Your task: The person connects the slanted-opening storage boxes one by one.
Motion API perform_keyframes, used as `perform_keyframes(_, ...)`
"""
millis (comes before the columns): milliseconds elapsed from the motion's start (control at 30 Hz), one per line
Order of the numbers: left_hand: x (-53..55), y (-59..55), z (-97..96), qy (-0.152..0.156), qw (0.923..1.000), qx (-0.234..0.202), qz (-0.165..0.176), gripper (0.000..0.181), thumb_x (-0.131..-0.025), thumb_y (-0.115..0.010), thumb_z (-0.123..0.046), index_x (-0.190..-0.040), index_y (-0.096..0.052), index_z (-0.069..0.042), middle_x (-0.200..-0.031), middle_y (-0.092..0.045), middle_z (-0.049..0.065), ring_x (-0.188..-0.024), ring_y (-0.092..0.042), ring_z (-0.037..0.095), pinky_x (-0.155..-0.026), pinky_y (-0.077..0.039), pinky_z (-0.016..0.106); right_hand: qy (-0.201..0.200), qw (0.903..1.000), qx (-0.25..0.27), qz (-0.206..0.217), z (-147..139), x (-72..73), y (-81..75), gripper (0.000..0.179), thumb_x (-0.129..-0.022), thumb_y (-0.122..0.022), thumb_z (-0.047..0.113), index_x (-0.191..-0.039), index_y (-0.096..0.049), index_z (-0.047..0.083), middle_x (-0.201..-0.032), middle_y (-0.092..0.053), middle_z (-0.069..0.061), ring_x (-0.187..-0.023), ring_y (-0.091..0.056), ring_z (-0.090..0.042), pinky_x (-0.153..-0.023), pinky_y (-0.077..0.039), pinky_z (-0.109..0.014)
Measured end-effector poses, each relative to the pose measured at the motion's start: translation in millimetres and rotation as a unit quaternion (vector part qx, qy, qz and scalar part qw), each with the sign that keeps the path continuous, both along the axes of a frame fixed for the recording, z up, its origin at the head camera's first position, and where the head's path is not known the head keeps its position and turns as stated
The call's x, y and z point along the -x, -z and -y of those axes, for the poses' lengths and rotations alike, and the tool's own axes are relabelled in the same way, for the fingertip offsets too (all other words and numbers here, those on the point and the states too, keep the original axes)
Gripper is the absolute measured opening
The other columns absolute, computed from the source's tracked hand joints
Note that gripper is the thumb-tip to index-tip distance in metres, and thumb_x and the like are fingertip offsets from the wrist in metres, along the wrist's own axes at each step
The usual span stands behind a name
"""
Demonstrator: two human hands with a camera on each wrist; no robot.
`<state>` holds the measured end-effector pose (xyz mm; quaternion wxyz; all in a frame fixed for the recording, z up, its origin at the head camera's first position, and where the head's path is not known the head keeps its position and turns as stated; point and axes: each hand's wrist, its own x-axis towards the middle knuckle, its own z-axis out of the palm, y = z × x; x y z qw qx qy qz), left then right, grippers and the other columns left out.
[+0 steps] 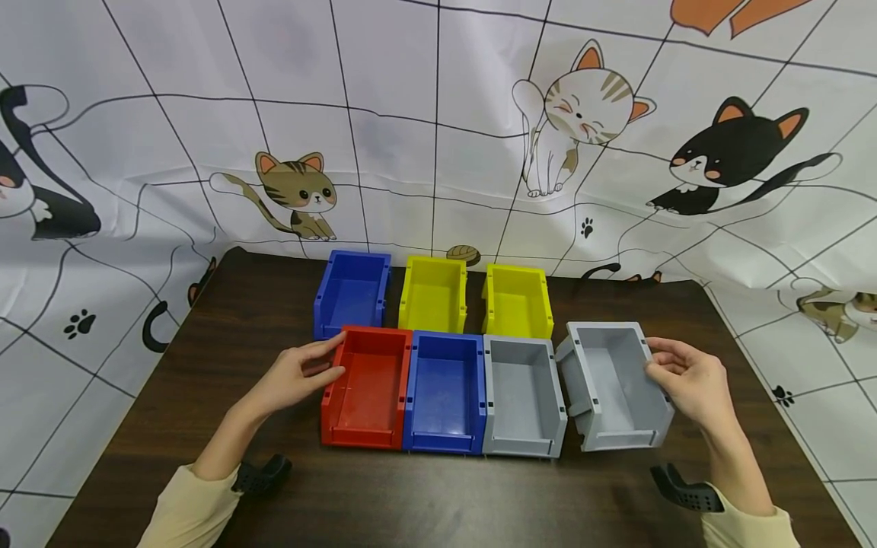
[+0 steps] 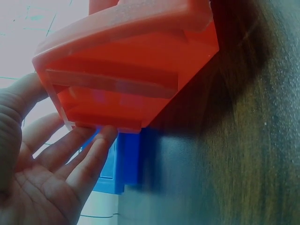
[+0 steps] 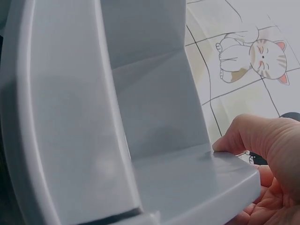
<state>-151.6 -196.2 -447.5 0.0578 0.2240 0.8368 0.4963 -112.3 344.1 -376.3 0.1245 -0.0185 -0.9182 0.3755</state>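
Observation:
In the head view my left hand [image 1: 293,380] holds the left rim of a red plastic storage bin [image 1: 370,388], which ends the front row. The left wrist view shows the fingers of that hand against the outer wall of the red bin, below its rim. My right hand [image 1: 697,384] pinches the right wall of a grey storage bin [image 1: 617,384], thumb inside and fingers outside. This bin is tilted and stands slightly apart from a second grey bin [image 1: 522,396]. A blue bin [image 1: 448,388] sits between the red bin and that second grey one.
Behind the front row stand another blue bin [image 1: 352,293] and two yellow bins, one in the middle [image 1: 433,293] and one farther right [image 1: 519,301]. The dark wooden table [image 1: 411,502] meets a white curtain [image 1: 390,175] printed with cats at its back edge.

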Motion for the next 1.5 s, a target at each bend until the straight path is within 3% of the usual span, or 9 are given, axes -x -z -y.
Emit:
perform_keyframes(233, -0.9, 0.8, 0.4, -0.001, 1.0000, -0.001, 0.002, 0.055, -0.088, -0.065, -0.006, -0.137, -0.042, 0.006, -0.135, -0.045, 0.028, -0.119, -0.048, 0.041, -0.088, -0.048, 0.042, 0.006, 1.0000, 0.006, 0.002, -1, 0.0, 3.9, 0.029, -0.081, -0.062, -0.003, -0.109, -0.061, -0.012, -0.069, -0.060, 0.012, -0.059, -0.055, 0.008, -0.047, -0.046, -0.011)
perform_keyframes(600, -1.8, 0.9, 0.6, 0.000, 1.0000, -0.008, -0.001, 0.055, -0.088, -0.064, -0.006, -0.137, -0.042, 0.006, -0.135, -0.045, 0.027, -0.120, -0.047, 0.041, -0.088, -0.048, 0.042, 0.011, 0.9994, -0.023, 0.024, 4, 4.5, -0.5, 0.028, -0.081, -0.061, -0.001, -0.107, -0.063, -0.011, -0.072, -0.063, -0.004, -0.058, -0.053, 0.007, -0.047, -0.045, -0.012)
perform_keyframes(833, -2.0, 0.9, 1.3, -0.001, 0.9999, -0.011, 0.000, 0.055, -0.088, -0.064, -0.006, -0.137, -0.042, 0.006, -0.136, -0.045, 0.027, -0.120, -0.047, 0.040, -0.089, -0.048, 0.043, 0.018, 0.9982, -0.032, 0.047, 7, 4.1, -2.3, 0.030, -0.081, -0.061, 0.001, -0.108, -0.063, -0.011, -0.073, -0.064, -0.007, -0.057, -0.053, 0.005, -0.046, -0.045, -0.015)
perform_keyframes(1233, -1.3, -0.1, 2.2, -0.003, 1.0000, -0.004, -0.003, 0.055, -0.088, -0.064, -0.006, -0.137, -0.042, 0.006, -0.136, -0.045, 0.027, -0.120, -0.047, 0.040, -0.088, -0.048, 0.043, 0.009, 0.9991, -0.005, 0.042, 4, 1.3, 8.3, 0.031, -0.085, -0.063, 0.007, -0.111, -0.062, -0.009, -0.072, -0.064, 0.000, -0.059, -0.055, 0.004, -0.048, -0.047, -0.015)
perform_keyframes(1367, -0.1, 0.6, 0.3, 0.000, 1.0000, -0.004, -0.006, 0.055, -0.088, -0.064, -0.006, -0.137, -0.042, 0.006, -0.136, -0.045, 0.027, -0.120, -0.047, 0.040, -0.089, -0.048, 0.043, 0.019, 0.9984, -0.052, -0.012, 3, -1.8, 12.5, 0.027, -0.086, -0.066, 0.016, -0.105, -0.066, -0.003, -0.069, -0.061, 0.001, -0.056, -0.050, 0.003, -0.046, -0.040, -0.015)
perform_keyframes(1433, -0.1, 0.4, -0.3, 0.002, 1.0000, -0.006, -0.005, 0.055, -0.088, -0.065, -0.006, -0.137, -0.042, 0.006, -0.136, -0.045, 0.027, -0.120, -0.047, 0.040, -0.089, -0.048, 0.043, 0.022, 0.9938, -0.084, -0.070, 5, -1.8, 14.9, 0.026, -0.084, -0.069, 0.016, -0.103, -0.067, -0.001, -0.070, -0.060, -0.003, -0.060, -0.048, -0.003, -0.051, -0.037, -0.019)
perform_keyframes(1500, -0.3, 0.2, -0.3, 0.001, 1.0000, -0.008, -0.003, 0.055, -0.088, -0.065, -0.006, -0.137, -0.042, 0.006, -0.136, -0.045, 0.027, -0.120, -0.047, 0.040, -0.089, -0.048, 0.043, 0.001, 0.9851, -0.106, -0.135, 7, -0.2, 16.7, 0.028, -0.079, -0.072, 0.011, -0.104, -0.067, -0.002, -0.078, -0.061, -0.010, -0.072, -0.052, -0.014, -0.061, -0.037, -0.026)
